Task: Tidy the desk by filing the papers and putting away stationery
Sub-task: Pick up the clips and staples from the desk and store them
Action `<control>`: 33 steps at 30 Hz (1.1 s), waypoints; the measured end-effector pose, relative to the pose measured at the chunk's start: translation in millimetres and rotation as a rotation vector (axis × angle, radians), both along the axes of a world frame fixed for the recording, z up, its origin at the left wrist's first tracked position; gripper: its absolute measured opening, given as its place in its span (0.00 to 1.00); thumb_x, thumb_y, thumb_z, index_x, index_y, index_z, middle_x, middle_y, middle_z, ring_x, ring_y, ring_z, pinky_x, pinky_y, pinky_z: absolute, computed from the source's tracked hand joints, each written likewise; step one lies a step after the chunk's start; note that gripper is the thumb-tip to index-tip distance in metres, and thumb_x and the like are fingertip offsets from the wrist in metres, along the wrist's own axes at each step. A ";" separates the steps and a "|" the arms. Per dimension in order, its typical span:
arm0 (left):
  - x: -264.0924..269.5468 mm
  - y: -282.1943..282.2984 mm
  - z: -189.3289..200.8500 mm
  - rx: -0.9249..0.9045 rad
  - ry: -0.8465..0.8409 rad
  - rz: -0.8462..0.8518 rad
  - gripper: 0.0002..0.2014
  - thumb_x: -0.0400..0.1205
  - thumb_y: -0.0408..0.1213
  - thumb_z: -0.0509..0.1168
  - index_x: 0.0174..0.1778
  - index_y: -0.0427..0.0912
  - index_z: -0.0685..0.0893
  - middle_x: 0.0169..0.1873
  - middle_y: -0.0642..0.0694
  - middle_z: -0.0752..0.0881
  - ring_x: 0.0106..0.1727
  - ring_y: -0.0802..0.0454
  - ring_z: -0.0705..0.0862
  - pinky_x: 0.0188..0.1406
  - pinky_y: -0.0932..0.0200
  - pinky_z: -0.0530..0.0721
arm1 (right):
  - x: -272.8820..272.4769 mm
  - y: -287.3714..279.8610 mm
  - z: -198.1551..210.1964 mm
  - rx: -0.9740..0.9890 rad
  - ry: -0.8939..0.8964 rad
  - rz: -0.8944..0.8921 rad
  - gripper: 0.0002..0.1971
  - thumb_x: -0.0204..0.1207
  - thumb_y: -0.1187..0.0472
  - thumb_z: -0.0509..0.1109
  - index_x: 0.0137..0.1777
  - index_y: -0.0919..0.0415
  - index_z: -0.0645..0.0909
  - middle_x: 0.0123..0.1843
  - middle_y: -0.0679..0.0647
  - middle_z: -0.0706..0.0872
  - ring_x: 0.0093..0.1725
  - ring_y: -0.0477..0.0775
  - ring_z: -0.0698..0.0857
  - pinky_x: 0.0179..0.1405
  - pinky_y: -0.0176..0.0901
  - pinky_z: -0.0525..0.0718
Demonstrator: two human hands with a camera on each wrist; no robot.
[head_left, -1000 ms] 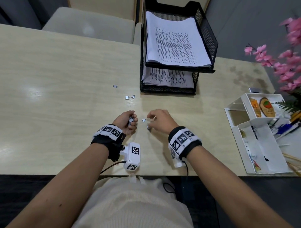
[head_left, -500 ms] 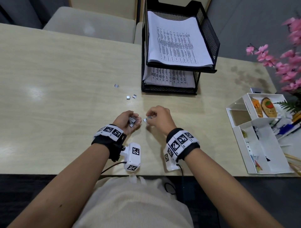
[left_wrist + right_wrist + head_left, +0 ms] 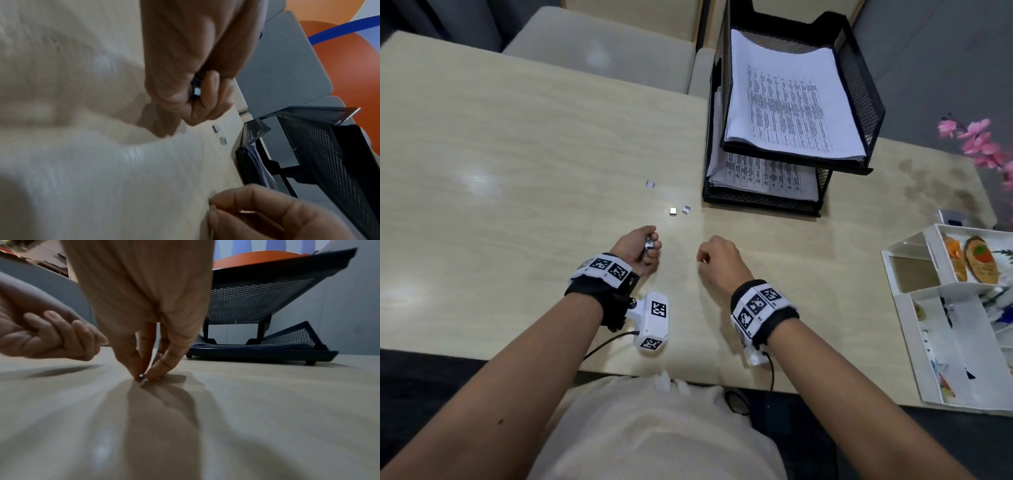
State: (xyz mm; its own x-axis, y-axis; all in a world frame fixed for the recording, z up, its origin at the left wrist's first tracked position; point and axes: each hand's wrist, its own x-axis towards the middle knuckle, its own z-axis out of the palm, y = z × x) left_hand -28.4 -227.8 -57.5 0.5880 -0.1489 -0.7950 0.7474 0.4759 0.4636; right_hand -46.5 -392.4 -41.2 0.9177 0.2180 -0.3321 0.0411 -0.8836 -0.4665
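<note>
Small silver staple strips are the loose stationery here. My left hand [image 3: 651,245] curls round several of them, and one strip [image 3: 197,93] shows between its fingers in the left wrist view. My right hand [image 3: 700,261] is about a hand's width to the right, fingertips down on the desk [image 3: 517,171]. In the right wrist view it pinches a tiny staple strip [image 3: 141,376] against the desk between thumb and forefinger. Three more loose strips [image 3: 673,211] lie beyond the hands. A black two-tier paper tray [image 3: 866,102] holds the printed papers [image 3: 787,99].
A white desk organiser [image 3: 959,342] with pens and small items sits at the right edge, pink flowers [image 3: 983,144] behind it. Two chairs [image 3: 602,58] stand beyond the far edge. Bare desktop stretches to the left.
My right hand has drawn away from the left hand, moved right and dropped its fingertips to the desk. The left hand's fingers have curled tighter round its strips.
</note>
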 end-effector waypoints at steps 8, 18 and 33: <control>0.7 19.0 -0.5 -0.051 0.003 0.209 0.19 0.86 0.39 0.51 0.28 0.40 0.70 0.21 0.45 0.76 0.20 0.54 0.78 0.14 0.73 0.76 | 68.6 33.1 14.5 -0.069 -0.175 0.126 0.10 0.75 0.74 0.61 0.49 0.72 0.83 0.56 0.67 0.81 0.56 0.64 0.81 0.54 0.46 0.77; -1.6 29.1 -4.8 -0.096 -0.022 0.309 0.16 0.86 0.37 0.50 0.33 0.39 0.72 0.34 0.44 0.75 0.36 0.53 0.76 0.23 0.71 0.82 | 75.1 37.7 -4.3 -0.096 -0.182 0.154 0.09 0.71 0.76 0.59 0.45 0.74 0.81 0.51 0.68 0.81 0.52 0.66 0.80 0.46 0.51 0.76; 9.6 33.7 -0.6 -0.089 0.019 0.194 0.19 0.86 0.42 0.50 0.27 0.45 0.65 0.10 0.52 0.73 0.08 0.62 0.67 0.04 0.73 0.61 | 91.1 56.2 -5.4 -0.031 -0.109 0.205 0.14 0.73 0.77 0.59 0.51 0.68 0.84 0.57 0.63 0.82 0.57 0.64 0.79 0.52 0.47 0.77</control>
